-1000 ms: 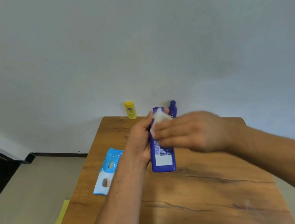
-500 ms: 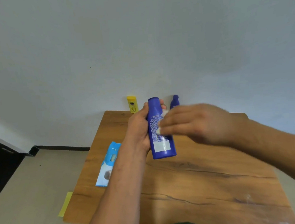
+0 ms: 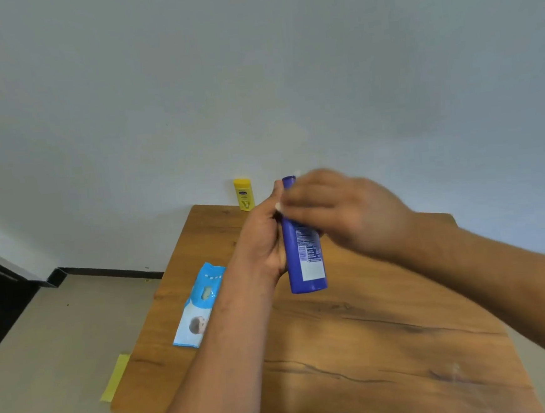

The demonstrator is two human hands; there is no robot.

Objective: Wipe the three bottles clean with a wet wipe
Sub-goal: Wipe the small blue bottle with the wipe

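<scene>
The blue bottle (image 3: 304, 256) is up off the table (image 3: 373, 345), left hand (image 3: 264, 239) wrapped round its side to steady it, right hand (image 3: 340, 210) pinching a wet wipe (image 3: 278, 207) against the neck. Yellow bottle (image 3: 243, 194) waits at the wall; wipes pack (image 3: 200, 305) lies handy.

Right hand (image 3: 340, 210) — now higher, over blue bottle's (image 3: 304, 259) cap.

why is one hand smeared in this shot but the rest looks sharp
Head view: the right hand is motion-blurred, wiping the blue bottle; the left hand gripping it, the yellow bottle and the wipes pack look sharper; lighting soft, no glare.
</scene>
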